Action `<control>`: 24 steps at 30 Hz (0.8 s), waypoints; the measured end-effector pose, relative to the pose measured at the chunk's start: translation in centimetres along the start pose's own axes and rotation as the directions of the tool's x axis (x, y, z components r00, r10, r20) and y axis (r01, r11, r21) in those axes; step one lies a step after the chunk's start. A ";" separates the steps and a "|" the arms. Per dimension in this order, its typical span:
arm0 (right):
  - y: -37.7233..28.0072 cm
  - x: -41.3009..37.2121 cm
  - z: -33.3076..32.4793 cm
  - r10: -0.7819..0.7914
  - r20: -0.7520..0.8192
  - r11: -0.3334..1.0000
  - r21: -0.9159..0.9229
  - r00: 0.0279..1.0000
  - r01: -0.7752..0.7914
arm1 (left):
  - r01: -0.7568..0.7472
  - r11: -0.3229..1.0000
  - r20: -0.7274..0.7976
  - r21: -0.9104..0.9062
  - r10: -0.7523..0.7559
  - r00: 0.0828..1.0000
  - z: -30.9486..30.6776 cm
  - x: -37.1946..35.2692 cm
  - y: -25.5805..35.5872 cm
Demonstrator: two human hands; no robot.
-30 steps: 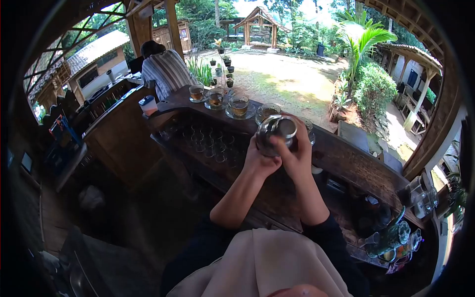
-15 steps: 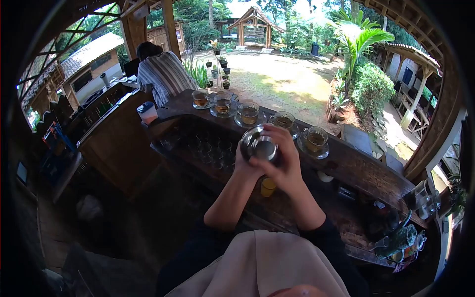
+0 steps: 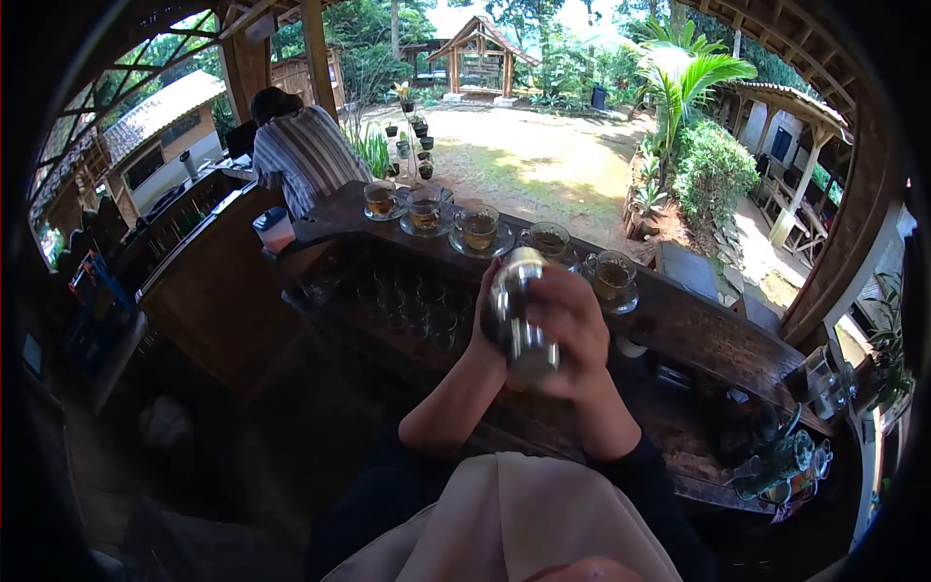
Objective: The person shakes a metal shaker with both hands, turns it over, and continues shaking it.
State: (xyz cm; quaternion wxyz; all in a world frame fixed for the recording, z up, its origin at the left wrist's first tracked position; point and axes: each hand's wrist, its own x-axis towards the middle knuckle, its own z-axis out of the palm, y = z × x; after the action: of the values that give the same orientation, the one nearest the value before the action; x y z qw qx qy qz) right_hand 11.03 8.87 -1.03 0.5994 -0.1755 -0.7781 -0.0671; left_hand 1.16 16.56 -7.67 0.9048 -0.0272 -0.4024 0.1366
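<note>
A shiny metal cocktail shaker (image 3: 527, 337) is held in front of me, tilted, its lighter end up and partly blurred by motion. My left hand (image 3: 490, 315) is closed round its left side. My right hand (image 3: 574, 325) wraps it from the right, its fingers smeared. Just beyond the shaker, glass cups of brownish drink stand on saucers along the counter: one cup (image 3: 550, 239) right behind it, another cup (image 3: 612, 275) to the right, and a third cup (image 3: 479, 229) to the left. The shaker and hands hide part of the lower shelf.
Several empty glasses (image 3: 415, 315) stand on the lower shelf at left. A dark wooden counter (image 3: 698, 325) runs to the right, with a glass jar (image 3: 824, 386) and a jug (image 3: 790, 464) near its end. A person in a striped shirt (image 3: 310, 155) leans at another counter, and a lidded container (image 3: 274, 230) sits at the corner.
The shaker has swung from end-on towards me to side-on and tilted, both hands moving with it. A glass of yellow drink seen below is now hidden. The view has shifted slightly.
</note>
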 end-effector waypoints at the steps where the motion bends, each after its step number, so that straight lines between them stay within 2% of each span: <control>1: 0.9 0.3 0.7 0.314 -0.059 0.949 -0.005 0.948 -0.315 | -0.248 0.851 -0.202 0.463 0.373 0.906 -0.3 0.0 0.1; 2: 0.3 -0.1 0.4 0.322 -0.053 0.947 0.000 0.945 -0.322 | -0.277 0.745 -0.540 0.607 0.643 0.544 -0.4 0.5 0.6; 4: -0.7 0.2 -0.8 0.384 -0.118 0.923 0.070 0.916 -0.379 | -0.273 0.790 -0.411 0.549 0.540 0.735 1.4 0.5 -1.8; 5: -2.4 0.9 -2.0 0.083 -0.039 0.991 0.111 0.996 -0.078 | -0.152 0.848 -0.353 0.508 0.365 0.861 2.8 0.5 -2.3; 6: -4.0 0.8 -2.3 -0.177 -0.017 0.980 0.089 0.984 0.178 | -0.021 0.883 -0.291 0.469 0.177 0.940 4.0 0.2 -3.1; 7: -5.5 0.5 -3.6 -0.379 0.110 0.925 0.020 0.919 0.379 | -0.110 0.812 -0.251 0.573 0.302 0.920 6.0 1.0 -5.6; 8: -6.9 -0.5 -2.1 -0.490 -0.101 0.867 0.046 0.866 0.496 | -0.069 0.793 -0.107 0.605 0.167 0.980 5.4 0.4 -5.8; 9: -6.8 -0.7 -2.8 -0.670 -0.085 0.736 0.058 0.738 0.675 | -0.236 0.627 0.223 0.743 0.101 0.970 4.2 1.4 -5.7; 10: -6.8 -0.6 -3.1 -0.669 -0.086 0.736 0.060 0.738 0.674 | -0.435 0.447 0.505 0.782 -0.044 0.862 3.5 2.7 -5.8; 11: -6.6 -0.2 -3.3 -0.676 -0.122 0.729 0.029 0.727 0.684 | -0.373 0.425 0.436 0.825 -0.057 0.898 3.0 2.5 -5.4; 12: -6.5 0.0 -3.6 -0.680 -0.156 0.725 -0.001 0.716 0.689 | -0.341 0.463 0.337 0.818 0.095 0.937 2.2 2.2 -5.8; 13: -5.5 -1.2 -3.8 -0.517 -0.140 0.849 0.041 0.845 0.526 | -0.224 0.610 0.030 0.760 0.312 0.950 1.9 1.7 -6.1; 14: -3.8 -1.6 -4.6 -0.385 -0.027 0.923 0.004 0.923 0.385 | -0.159 0.751 -0.306 0.641 0.440 0.844 1.7 1.2 -6.4; 15: -2.3 -1.8 -4.3 -0.137 -0.031 0.989 0.047 0.990 0.139 | 0.035 0.979 -0.075 0.199 -0.020 0.997 -0.2 1.5 -5.2; 16: -1.7 -1.5 -3.9 0.258 -0.034 0.960 0.119 0.966 -0.252 | -0.319 0.847 -0.178 0.424 0.424 0.888 -1.2 1.3 -5.2; 17: -1.1 -1.4 -3.7 0.485 -0.120 0.868 0.183 0.866 -0.461 | -0.359 0.792 -0.308 0.494 0.546 0.780 -2.0 1.1 -5.2; 18: -1.7 -1.5 -4.6 0.481 -0.115 0.871 0.180 0.869 -0.458 | -0.380 0.731 -0.410 0.567 0.650 0.640 -2.6 1.0 -4.9; 20: -4.0 -0.7 -6.8 0.176 -0.006 0.966 0.196 0.984 -0.171 | -0.313 0.889 -0.235 0.335 0.401 0.885 -0.8 1.2 -7.0; 21: -5.7 -0.7 -7.4 -0.076 -0.001 0.980 0.186 0.997 0.075 | -0.141 0.872 -0.264 0.469 0.291 0.920 1.5 1.9 -8.9; 22: -6.8 -0.9 -7.7 -0.321 0.007 0.931 0.184 0.947 0.314 | -0.181 0.746 -0.280 0.641 0.447 0.849 3.4 2.3 -10.6; 23: -6.9 -1.5 -7.4 -0.316 0.014 0.930 0.203 0.949 0.306 | -0.311 0.538 0.131 0.784 0.346 0.929 2.5 3.1 -10.6; 24: -6.6 -2.3 -6.6 -0.403 -0.072 0.894 0.183 0.912 0.410 | -0.494 0.313 0.487 0.811 0.108 0.867 1.5 4.1 -10.2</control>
State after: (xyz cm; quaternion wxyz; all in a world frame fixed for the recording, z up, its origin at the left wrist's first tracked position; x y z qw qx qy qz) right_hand 15.19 0.23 -0.74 0.5986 0.0511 -0.7907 -0.1176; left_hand 4.99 7.76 -2.11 0.6350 0.4271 -0.3953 0.5080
